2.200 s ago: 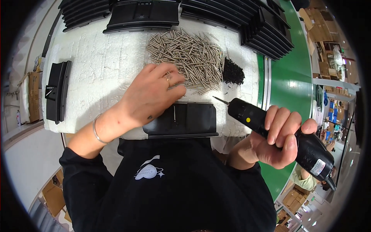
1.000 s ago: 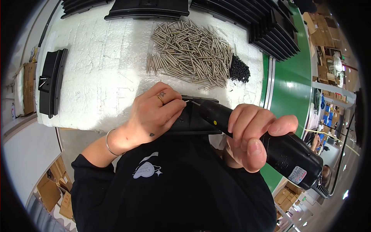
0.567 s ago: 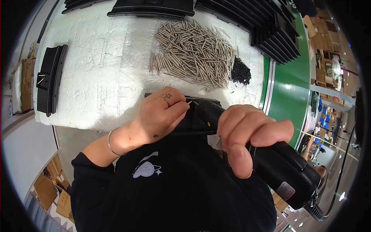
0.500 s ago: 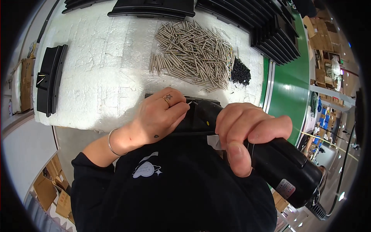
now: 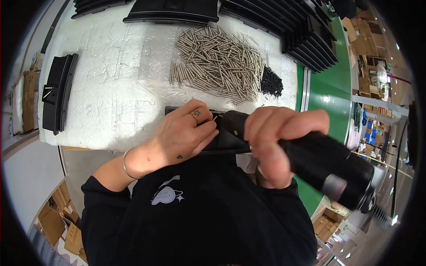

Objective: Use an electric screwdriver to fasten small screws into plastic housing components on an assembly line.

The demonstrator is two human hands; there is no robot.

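Note:
My right hand [image 5: 279, 137] is wrapped round a black corded electric screwdriver [image 5: 339, 170], tilted with its rear end toward the lower right. Its nose points left, toward the fingers of my left hand [image 5: 182, 133]. Those fingers are closed in a pinch over a black moulded part [image 5: 222, 142] at the near edge of the table. A thin metal pin [image 5: 214, 118] shows at my left fingertips. Whether the screwdriver's tip touches the pin or the part cannot be made out. My left hand hides much of the part.
Beyond my hands lies a heap of metal pins [image 5: 222, 66], beside a small pile of black screws [image 5: 271, 83]. A similar black part [image 5: 60, 95] lies at the left on the white foam-topped table [image 5: 111, 80]. More black parts [image 5: 310, 48] are stacked at the far right.
The screwdriver's rear end has swung upward and slightly right, and my right hand has risen a little with it. My left hand has stayed nearly in place, still pinching.

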